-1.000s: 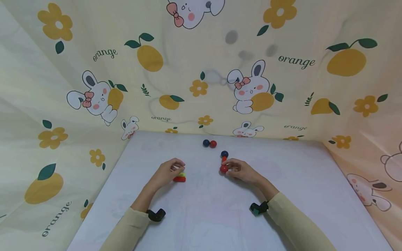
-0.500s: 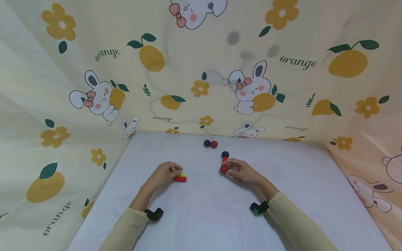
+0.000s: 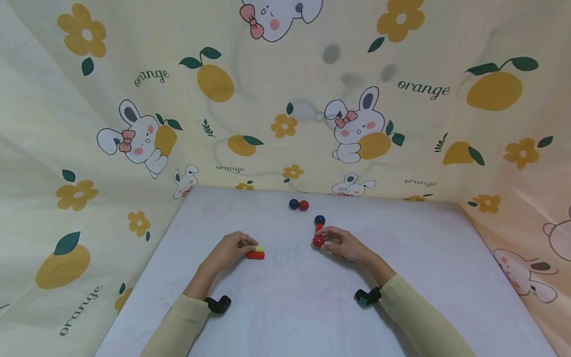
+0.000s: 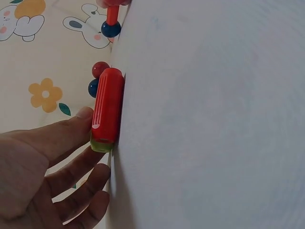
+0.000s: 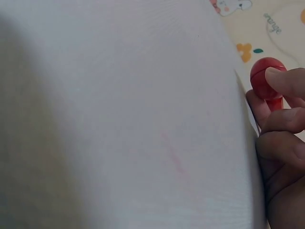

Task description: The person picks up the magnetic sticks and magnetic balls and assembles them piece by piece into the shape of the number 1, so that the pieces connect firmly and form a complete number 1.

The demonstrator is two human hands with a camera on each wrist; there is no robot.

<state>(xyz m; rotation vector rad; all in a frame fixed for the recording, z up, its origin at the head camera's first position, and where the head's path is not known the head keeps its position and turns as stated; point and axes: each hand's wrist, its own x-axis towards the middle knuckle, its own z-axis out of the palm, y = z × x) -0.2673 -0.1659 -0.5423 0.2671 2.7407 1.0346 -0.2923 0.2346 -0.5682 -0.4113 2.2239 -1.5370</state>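
Observation:
My right hand [image 3: 345, 244] pinches a red ball [image 3: 318, 241] between thumb and fingers. A short red rod [image 3: 318, 227] joins that ball to a dark blue ball [image 3: 319, 220] farther from me. To the left, my left hand [image 3: 231, 249] has its thumb and index finger at a yellow-green rod [image 3: 259, 249], pinching it near its left end. A ridged red rod [image 4: 108, 102] lies against the near side of the yellow-green rod and hides most of it in the left wrist view. The left hand's other fingers are loosely curled beside the tabletop.
A loose dark blue ball [image 3: 293, 204] and red ball [image 3: 304, 205] sit side by side near the back of the white table [image 3: 290, 307]. A patterned curtain [image 3: 267, 163] rises along the back and sides. Each wrist wears a black camera [image 3: 218, 304].
My left hand has drawn back slightly to the left and lower over the rods, uncovering more of the yellow-green one. The right hand stays on the red ball.

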